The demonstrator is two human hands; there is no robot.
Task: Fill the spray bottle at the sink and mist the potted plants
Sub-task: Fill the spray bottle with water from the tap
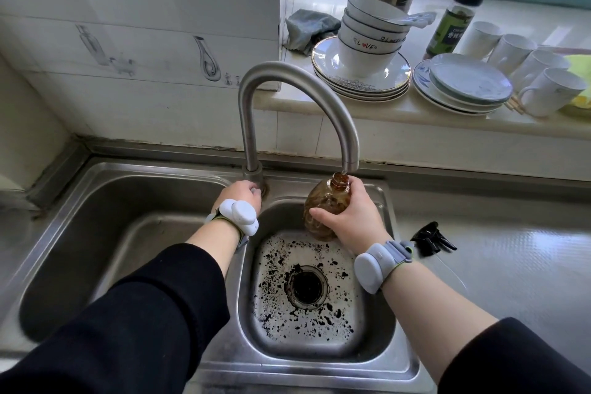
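Head view: our right hand [353, 217] grips the amber bottle [323, 201] under the spout [350, 166]; left hand [243, 193] clasps the tap handle; a sudden gush could splash past its narrow neck.

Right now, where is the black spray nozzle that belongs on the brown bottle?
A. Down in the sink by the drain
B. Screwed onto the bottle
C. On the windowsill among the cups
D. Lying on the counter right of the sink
D: the spray nozzle lies on the counter, while the right hand holds the brown bottle open-necked under the faucet.
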